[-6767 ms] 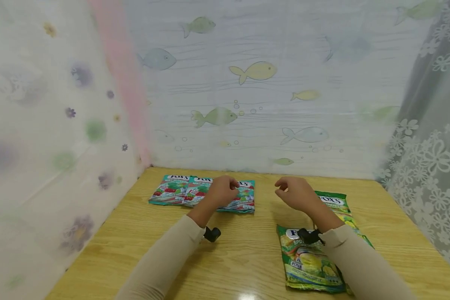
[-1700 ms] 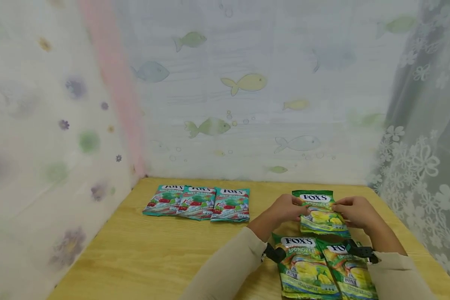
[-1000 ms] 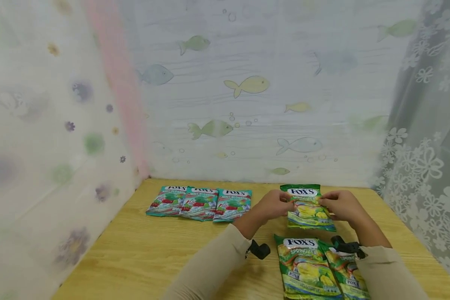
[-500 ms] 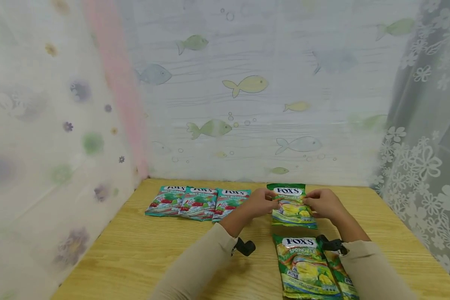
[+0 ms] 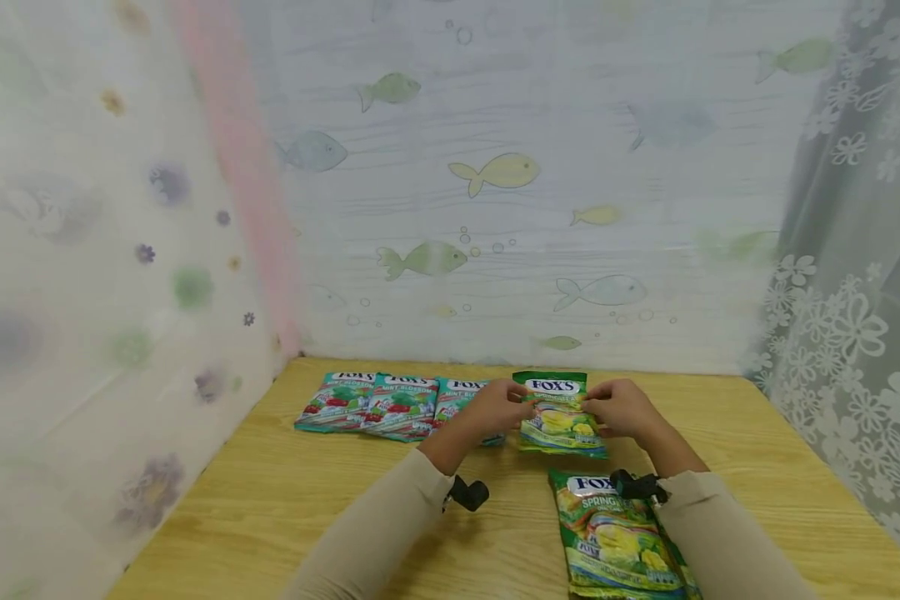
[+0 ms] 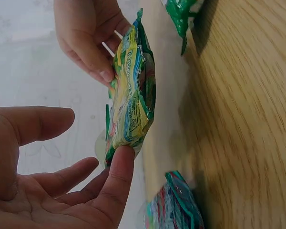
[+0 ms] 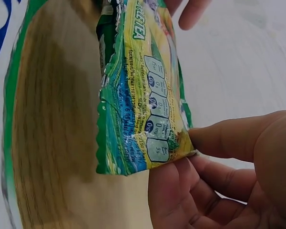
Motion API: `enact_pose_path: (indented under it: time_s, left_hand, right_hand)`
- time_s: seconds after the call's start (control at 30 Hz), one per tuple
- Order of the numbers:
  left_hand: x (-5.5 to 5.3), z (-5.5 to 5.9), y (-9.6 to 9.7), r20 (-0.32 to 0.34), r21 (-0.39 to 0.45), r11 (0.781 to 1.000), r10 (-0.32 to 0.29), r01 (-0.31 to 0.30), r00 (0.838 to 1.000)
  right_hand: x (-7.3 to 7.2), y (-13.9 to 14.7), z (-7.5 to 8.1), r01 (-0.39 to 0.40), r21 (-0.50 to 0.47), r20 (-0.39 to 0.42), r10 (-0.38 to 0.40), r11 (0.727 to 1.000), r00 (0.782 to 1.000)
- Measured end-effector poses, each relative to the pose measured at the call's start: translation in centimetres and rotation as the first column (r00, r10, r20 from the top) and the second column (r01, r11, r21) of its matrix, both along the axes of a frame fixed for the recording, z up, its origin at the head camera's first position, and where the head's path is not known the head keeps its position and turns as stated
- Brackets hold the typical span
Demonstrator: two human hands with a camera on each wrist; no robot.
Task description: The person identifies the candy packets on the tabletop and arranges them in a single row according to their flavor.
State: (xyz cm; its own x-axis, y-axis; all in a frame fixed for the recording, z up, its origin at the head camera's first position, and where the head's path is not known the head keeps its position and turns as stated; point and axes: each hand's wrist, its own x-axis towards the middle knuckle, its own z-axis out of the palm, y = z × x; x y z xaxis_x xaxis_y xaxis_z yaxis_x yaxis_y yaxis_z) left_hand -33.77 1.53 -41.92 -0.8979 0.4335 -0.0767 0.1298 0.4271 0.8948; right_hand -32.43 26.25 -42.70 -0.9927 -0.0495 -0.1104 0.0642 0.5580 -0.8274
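Note:
A green and yellow FOX'S Spring Tea candy bag (image 5: 558,421) is held up just over the table, beside the row of mint bags. My right hand (image 5: 624,408) pinches its right edge between thumb and fingers, as the right wrist view shows on the candy bag's corner (image 7: 152,109). On the other side is my left hand (image 5: 497,407). In the left wrist view its fingertips touch the bag's edge, while the thumb (image 6: 47,124) stands apart from it. The rightmost teal FOX'S Mint Blossom bag (image 5: 457,400) is partly covered by my left hand.
Two more Mint Blossom bags (image 5: 401,408) overlap in the row at the back left. Nearer me lies another Spring Tea bag (image 5: 615,533), with a further one mostly under my right sleeve (image 5: 727,533). A fish-printed curtain (image 5: 495,250) hangs behind the wooden table (image 5: 307,517).
Both hands started out holding nothing, then took hold of a Spring Tea bag at the right. Since then they have carried it left toward the Mint Blossom row, and the left thumb is now off it.

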Motion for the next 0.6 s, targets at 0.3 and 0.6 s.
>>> enact_pose_path:
  time_s: [0.3, 0.6]
  left_hand:
    - [-0.8, -0.5, -1.2, 0.035, 0.017, 1.0, 0.025, -0.025, 0.999]
    - [-1.2, -0.2, -1.3, 0.044, -0.005, 0.999, 0.052, -0.052, 0.998]
  right_hand:
    - [-1.3, -1.6, -0.6, -0.025, 0.0, 0.012, 0.025, 1.0, 1.0]
    - [-2.4, -2.0, -0.6, -0.011, 0.038, 0.03, 0.01, 0.999, 0.999]
